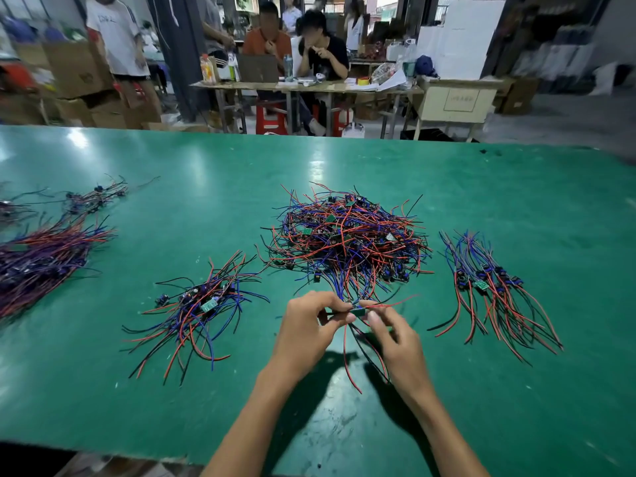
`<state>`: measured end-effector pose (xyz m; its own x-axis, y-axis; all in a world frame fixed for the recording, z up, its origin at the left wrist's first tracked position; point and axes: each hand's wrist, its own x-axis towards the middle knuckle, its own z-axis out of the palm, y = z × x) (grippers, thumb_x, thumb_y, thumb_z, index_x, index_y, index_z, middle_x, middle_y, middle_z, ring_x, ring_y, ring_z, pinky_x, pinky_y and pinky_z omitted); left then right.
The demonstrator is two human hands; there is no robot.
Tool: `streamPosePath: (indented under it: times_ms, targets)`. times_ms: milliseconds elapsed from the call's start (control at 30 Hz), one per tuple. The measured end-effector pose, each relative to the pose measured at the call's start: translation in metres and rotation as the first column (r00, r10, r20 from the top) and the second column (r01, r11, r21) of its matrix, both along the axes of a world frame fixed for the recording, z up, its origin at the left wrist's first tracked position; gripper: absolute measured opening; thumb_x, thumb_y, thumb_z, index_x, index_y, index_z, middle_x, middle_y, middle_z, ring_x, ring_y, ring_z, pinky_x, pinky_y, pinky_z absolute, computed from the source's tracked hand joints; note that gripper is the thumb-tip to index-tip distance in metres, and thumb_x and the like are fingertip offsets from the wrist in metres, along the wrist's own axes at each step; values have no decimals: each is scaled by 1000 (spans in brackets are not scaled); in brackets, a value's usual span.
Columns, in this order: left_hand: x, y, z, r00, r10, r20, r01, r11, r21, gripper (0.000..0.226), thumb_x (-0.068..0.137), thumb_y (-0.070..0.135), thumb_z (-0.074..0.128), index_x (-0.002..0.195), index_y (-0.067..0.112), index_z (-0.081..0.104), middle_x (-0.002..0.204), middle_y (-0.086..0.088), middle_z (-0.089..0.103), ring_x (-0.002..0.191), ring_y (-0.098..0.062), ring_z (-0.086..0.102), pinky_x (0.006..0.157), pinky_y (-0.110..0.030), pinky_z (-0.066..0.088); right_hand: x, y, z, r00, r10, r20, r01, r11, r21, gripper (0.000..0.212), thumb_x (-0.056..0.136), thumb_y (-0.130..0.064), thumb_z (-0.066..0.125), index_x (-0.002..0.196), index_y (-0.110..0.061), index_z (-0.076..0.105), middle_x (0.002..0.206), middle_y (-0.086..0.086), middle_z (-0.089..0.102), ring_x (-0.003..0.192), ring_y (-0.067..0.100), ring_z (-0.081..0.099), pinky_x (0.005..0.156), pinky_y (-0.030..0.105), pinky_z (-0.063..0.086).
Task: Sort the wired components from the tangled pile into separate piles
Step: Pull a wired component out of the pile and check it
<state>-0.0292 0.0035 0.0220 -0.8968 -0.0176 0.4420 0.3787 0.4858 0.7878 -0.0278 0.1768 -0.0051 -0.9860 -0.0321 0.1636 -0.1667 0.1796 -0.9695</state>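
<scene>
Head view: a small green circuit board (358, 311) with red, black and blue leads sits pinched between my left hand (309, 330) and right hand (392, 335) — fingertips closed on it. Just beyond my hands lies the tangled pile (347, 235); sorted piles lie to my left (203, 308) and right (492, 287) on the green table (516, 187).

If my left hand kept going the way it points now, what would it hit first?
Probably the right hand: the left hand points at it across the small green board both pinch. Depth is unclear.
</scene>
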Motion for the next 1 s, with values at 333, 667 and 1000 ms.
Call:
streamPosePath:
  times_ms: [333, 667, 1000]
  targets:
    - [23, 10, -18, 996, 65, -62, -72, 990, -120, 14, 78, 10, 85, 90, 15, 80, 86, 6, 73, 80, -14, 65, 73, -37, 54, -4, 7, -4, 994, -77, 81, 97, 956, -275, 9, 95, -11, 68, 92, -10, 76, 89, 4, 78, 83, 15, 72, 78, 27, 57]
    - [52, -16, -2, 996, 59, 62, -42, 967, -252, 20, 77, 53, 81, 82, 34, 79, 90, 26, 73, 92, -1, 66, 92, -38, 44, -5, 12, -4, 981, -116, 154, 175, 872, -457, 14, 96, -2, 64, 107, -4, 72, 82, 6, 77, 75, 13, 73, 70, 21, 59]
    - [7, -10, 36, 452, -604, 657, 535, 772, 343, 81, 86, 78, 39, 149, 27, 42, 141, -1, 54, 122, -12, 54, 100, -26, 45, 2, 15, 0, 994, 38, 101, 0, 935, -354, 13, 94, -4, 65, 96, -7, 78, 86, 8, 78, 78, 12, 70, 75, 22, 56]
